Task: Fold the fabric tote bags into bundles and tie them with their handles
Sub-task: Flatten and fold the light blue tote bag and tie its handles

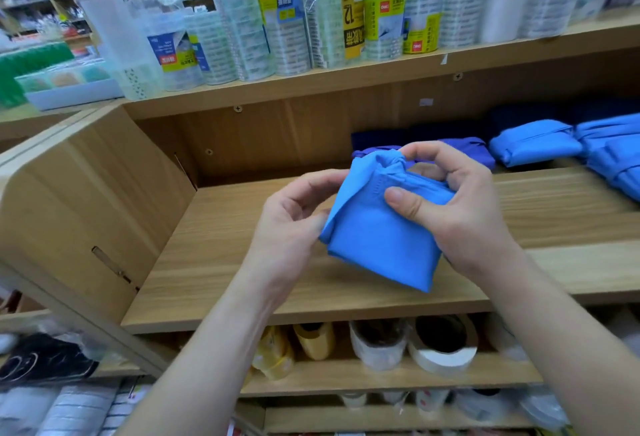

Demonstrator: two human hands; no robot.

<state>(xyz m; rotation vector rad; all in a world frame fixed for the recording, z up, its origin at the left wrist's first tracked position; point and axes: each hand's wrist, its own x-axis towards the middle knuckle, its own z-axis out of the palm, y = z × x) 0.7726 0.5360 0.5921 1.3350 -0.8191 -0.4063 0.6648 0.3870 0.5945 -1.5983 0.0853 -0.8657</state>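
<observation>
Bag (pixel 377 238) folded into a blue bundle, held over the shelf (pixel 225 262), left hand (pixel 291 228) curled round its edge, right hand (pixel 464 207) pinching at the handle knot (pixel 394 161). Knot looks loose: ease that pinch and the folds could spring open

Left hand (pixel 291 228) and right hand (pixel 460 207) bare; both forearms (pixel 214 349) bare along their whole visible length.

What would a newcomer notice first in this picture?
The blue tote bag, folded, is held mid-frame above the wooden shelf; the left hand grips its left edge, the right hand pinches its knotted top. More blue bundles lie at the shelf's right rear, tape rolls stacked above.
</observation>
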